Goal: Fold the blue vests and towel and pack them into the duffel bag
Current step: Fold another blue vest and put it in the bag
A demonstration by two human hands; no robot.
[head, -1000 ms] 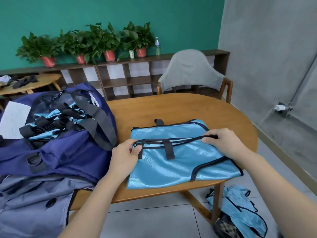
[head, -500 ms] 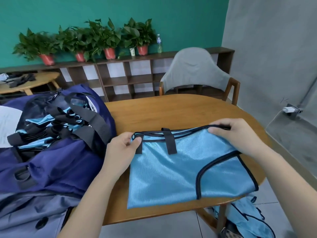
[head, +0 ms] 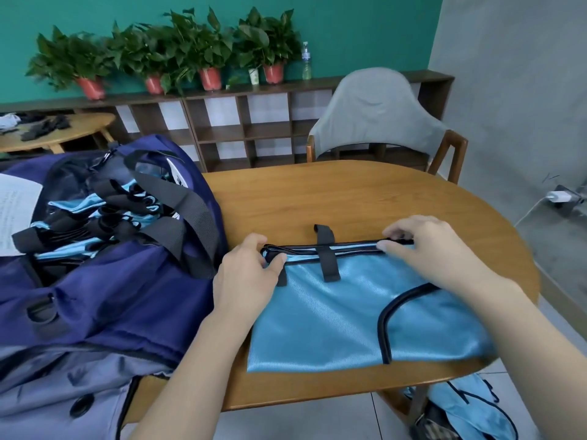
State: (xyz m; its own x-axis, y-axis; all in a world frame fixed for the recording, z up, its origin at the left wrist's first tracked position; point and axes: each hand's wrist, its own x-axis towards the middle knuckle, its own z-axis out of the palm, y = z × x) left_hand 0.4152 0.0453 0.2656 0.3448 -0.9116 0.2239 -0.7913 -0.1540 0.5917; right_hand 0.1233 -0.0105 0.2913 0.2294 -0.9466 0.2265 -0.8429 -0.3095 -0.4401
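Observation:
A light blue vest with black trim lies folded on the wooden table. My left hand pinches its top left corner. My right hand pinches the black trim at its top right edge. The navy duffel bag sits open at the table's left, with several folded blue vests and black straps inside. More blue vests hang from a bag on the floor at the lower right. No towel is in view.
A grey garment with buttons lies in front of the duffel. A grey chair stands behind the table. A low shelf with potted plants lines the green wall. A white paper lies at the far left.
Both hands have carried the vest's near edge away from me and laid it along the far edge, folding the vest in half. The camera has tilted slightly.

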